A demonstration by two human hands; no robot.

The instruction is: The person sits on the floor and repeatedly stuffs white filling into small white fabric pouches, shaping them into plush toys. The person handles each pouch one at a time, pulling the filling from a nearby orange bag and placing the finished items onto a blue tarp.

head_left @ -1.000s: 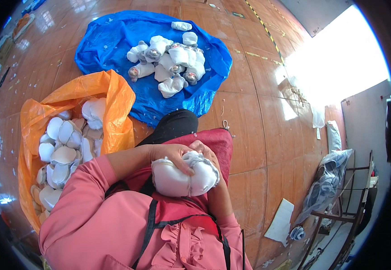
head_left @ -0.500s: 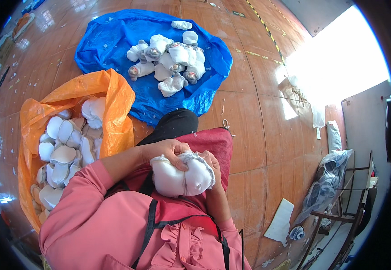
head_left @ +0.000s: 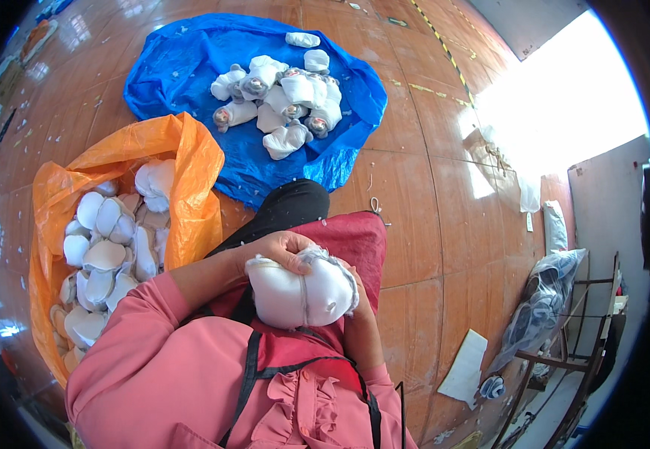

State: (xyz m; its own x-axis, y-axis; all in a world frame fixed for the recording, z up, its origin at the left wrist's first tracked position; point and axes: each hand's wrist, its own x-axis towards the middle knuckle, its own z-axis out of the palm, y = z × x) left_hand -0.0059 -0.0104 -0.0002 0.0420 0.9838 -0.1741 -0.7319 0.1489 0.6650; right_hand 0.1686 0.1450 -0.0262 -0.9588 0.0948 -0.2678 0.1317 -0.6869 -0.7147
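Over my lap I hold a white padded slipper point(head_left: 287, 299), apparently inside out, with a seam across its middle and grey fluff along its far and right edges. My left hand point(head_left: 289, 248) is closed on its far edge, the thumb pressing down on top near the seam. Round its right side goes my right hand point(head_left: 362, 295); most of those fingers are hidden behind the slipper. Beneath it lies a dark red apron point(head_left: 355, 239) across my knees.
To the left stands an orange sack point(head_left: 197, 176) full of white padded pieces point(head_left: 104, 258). Ahead, a blue sheet point(head_left: 175, 75) carries several white slippers with grey fluffy parts point(head_left: 287, 141). At right are a clear plastic bag point(head_left: 545, 299), a white board point(head_left: 463, 367) and a metal rack point(head_left: 557, 361).
The slipper has turned slightly in my hands, with its seam nearer upright and its front rounder. My right fingers have slipped from the far edge to behind it.
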